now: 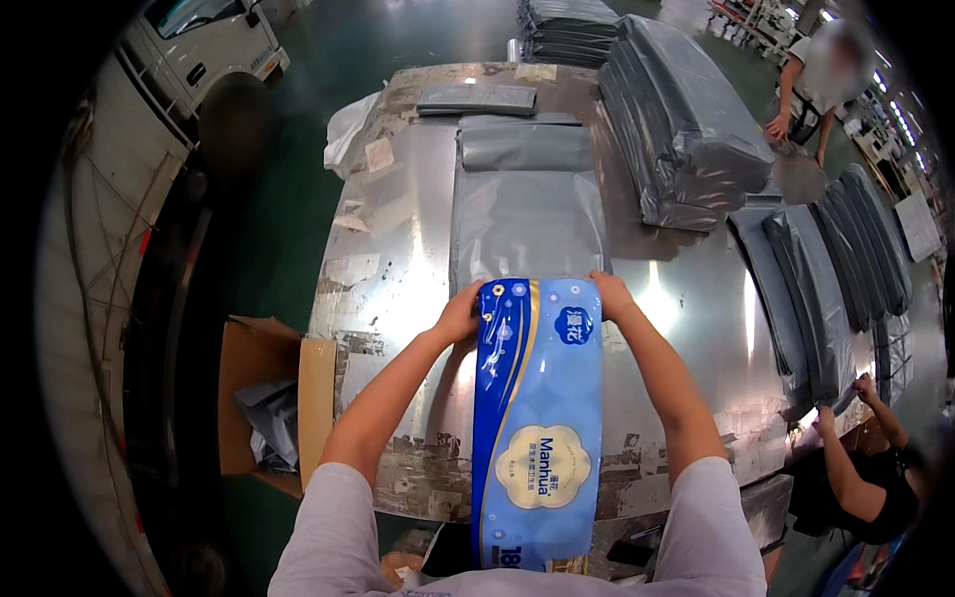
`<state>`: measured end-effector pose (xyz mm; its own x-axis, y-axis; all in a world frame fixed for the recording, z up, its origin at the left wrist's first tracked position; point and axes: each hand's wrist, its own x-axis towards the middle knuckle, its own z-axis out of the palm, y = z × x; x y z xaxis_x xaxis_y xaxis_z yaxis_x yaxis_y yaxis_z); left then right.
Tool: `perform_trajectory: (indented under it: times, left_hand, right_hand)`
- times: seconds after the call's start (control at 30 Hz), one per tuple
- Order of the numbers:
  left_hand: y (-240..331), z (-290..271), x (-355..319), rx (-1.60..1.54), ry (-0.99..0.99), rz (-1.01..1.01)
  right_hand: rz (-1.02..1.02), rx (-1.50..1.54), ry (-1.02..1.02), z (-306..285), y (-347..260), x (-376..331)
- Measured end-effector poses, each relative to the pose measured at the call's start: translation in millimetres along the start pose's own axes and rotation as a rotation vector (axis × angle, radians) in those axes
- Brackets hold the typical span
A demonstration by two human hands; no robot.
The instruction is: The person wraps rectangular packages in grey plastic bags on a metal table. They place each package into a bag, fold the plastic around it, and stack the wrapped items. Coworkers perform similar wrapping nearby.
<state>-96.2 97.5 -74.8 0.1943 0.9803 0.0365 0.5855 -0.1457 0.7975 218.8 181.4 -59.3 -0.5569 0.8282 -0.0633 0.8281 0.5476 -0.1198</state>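
Observation:
A long blue plastic packaging bag (542, 398), printed with a gold stripe and a cream flower-shaped label, stretches from my body out over the metal table. My left hand (460, 312) grips its far left corner and my right hand (610, 297) its far right corner. The fingertips are partly hidden behind the bag's edge. Just beyond both hands lies a flat grey plastic bag (527, 224), its far end folded over. The near end of the blue bag runs down against my shirt.
A folded grey bundle (477, 99) lies at the metal table's (388, 234) far edge. Tall grey bag stacks (686, 129) stand at the back right. Two people work on the right beside more grey bags (811, 289). An open cardboard box (316, 408) and a truck (214, 50) are left.

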Motion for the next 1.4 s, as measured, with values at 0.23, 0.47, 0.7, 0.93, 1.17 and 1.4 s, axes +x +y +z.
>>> perform_trajectory:
  times: [0.23,0.47,0.7,0.93,1.17,1.4]
  left_hand:
    - [4.9,7.7,32.6,0.569,0.126,0.27]
    - [-10.2,6.7,52.1,0.622,0.115,0.212]
    - [-11.6,11.9,50.8,0.843,0.269,0.117]
    - [29.9,7.1,3.2,0.268,0.482,-0.038]
    - [8.9,23.5,16.9,0.556,0.287,-0.27]
    - [48.8,18.1,-57.4,0.625,-0.029,-0.3]
  right_hand:
    - [-0.077,-0.073,-0.184,-24.5,8.1,3.8]
    - [0.31,0.275,0.231,-3.5,13.5,13.3]
    - [0.442,0.802,0.522,-7.3,3.1,8.5]
    - [0.115,0.732,0.74,-3.3,-25.6,-66.0]
    - [0.423,0.011,0.08,17.5,-8.3,-43.0]
    - [0.434,0.126,-0.079,13.1,-43.6,-117.5]
